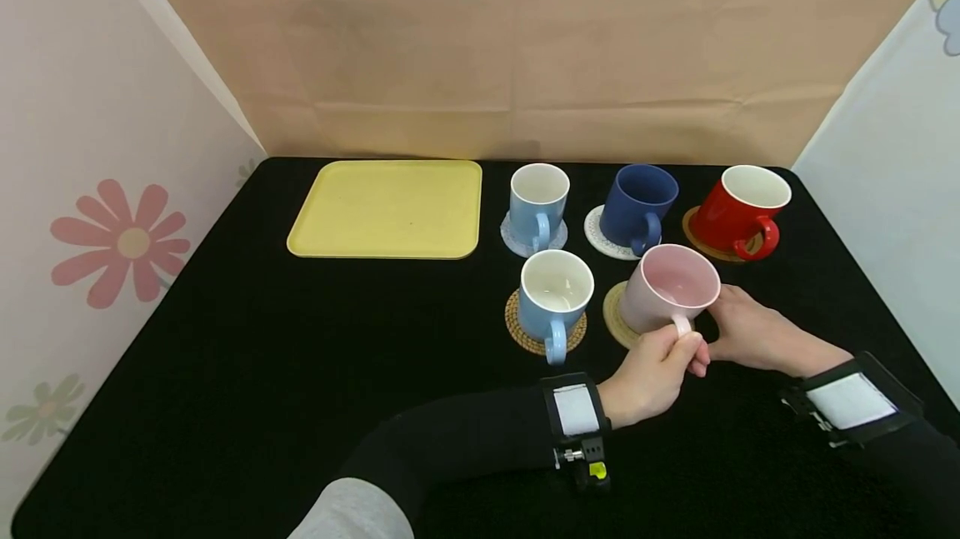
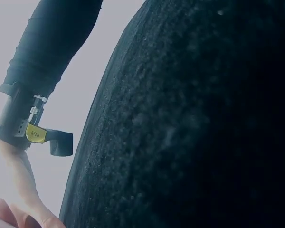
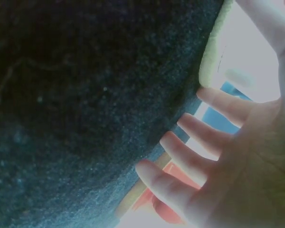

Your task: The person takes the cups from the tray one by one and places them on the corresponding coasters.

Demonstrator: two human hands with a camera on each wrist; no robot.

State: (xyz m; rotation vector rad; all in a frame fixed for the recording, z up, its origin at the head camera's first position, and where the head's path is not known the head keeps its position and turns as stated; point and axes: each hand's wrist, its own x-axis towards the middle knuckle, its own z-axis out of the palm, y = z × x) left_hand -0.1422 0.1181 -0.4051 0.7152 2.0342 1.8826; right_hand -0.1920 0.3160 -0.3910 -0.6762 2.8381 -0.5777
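A pink mug point(image 1: 671, 289) stands over a pale yellow round coaster point(image 1: 618, 318), overlapping its right part in the head view. My left hand point(image 1: 652, 372) grips the mug's handle point(image 1: 682, 324) from the front. On the mug's right side is my right hand point(image 1: 761, 331), its fingers partly hidden behind the mug in the head view. The right wrist view shows those fingers point(image 3: 187, 154) spread and fairly straight, one fingertip right at the edge of the pale coaster point(image 3: 211, 57).
Left of the pink mug, a light blue mug point(image 1: 551, 297) sits on a woven coaster point(image 1: 517, 326). Behind are another light blue mug point(image 1: 536, 193), a navy mug point(image 1: 630, 210) and a red mug point(image 1: 731, 218), each with a coaster. A yellow tray point(image 1: 386, 210) lies back left.
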